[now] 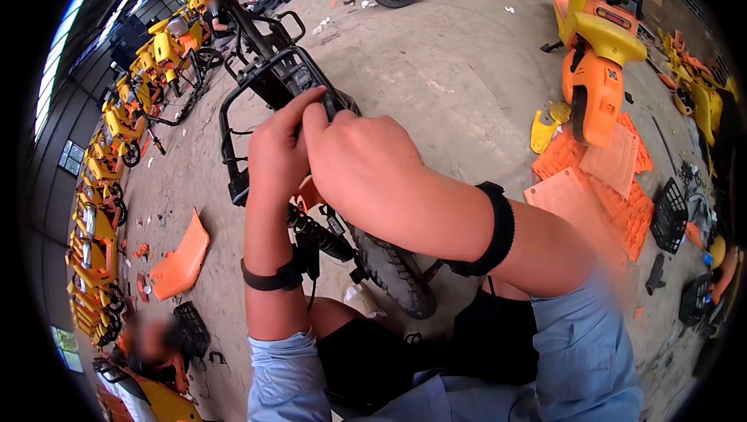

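Observation:
In front of me stands a stripped scooter with a bare black tubular frame. My left hand and my right hand meet over the frame's near end, thumbs and fingers drawn in close together. Whatever the fingers grip there is hidden behind the knuckles. Just beyond the fingertips lies a dark boxy part inside the frame. Below my hands are a black coil shock absorber and a knobbly black tyre, which points toward my legs. Each forearm wears a black strap.
An orange curved panel lies on the concrete floor to the left. Orange panels and black crates lie at the right, near an orange-yellow scooter. Rows of yellow scooters line the left; people are among them.

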A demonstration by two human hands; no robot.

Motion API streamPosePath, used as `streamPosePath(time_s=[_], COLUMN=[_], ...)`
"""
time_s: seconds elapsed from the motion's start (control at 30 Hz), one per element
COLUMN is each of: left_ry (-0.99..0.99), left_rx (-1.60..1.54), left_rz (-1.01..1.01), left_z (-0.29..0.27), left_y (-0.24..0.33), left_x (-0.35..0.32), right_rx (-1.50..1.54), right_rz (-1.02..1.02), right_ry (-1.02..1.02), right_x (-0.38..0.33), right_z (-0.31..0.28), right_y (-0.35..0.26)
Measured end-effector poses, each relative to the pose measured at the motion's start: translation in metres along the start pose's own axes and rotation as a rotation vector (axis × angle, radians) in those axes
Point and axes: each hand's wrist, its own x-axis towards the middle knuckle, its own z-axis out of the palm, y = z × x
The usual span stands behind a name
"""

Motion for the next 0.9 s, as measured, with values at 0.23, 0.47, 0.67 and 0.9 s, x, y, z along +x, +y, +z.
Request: streamPosePath(time_s=[0.23,0.47,0.67,0.9], left_ry=[0.090,0.075,0.081,0.107], left_rx=[0.043,0.168,0.268,0.256], left_rz=[0.029,0.064,0.175,0.225], left_z=[0.010,0.003,0.002,-0.003], left_y=[0.006,0.016,0.003,0.003], left_x=[0.005,0.004,0.001,0.000], right_rx=[0.254,0.337,0.353,0.397], right_rz=[-0.048,-0.117,-0.102,-0.151], right_ry=[-0.338,-0.343,-0.339,-0.240], right_x=[0.015,0.036,0.051,0.057], right_z=[-0.042,-0.034,-0.031,0.001], right_y=[0.051,0.111,0.138,0.156])
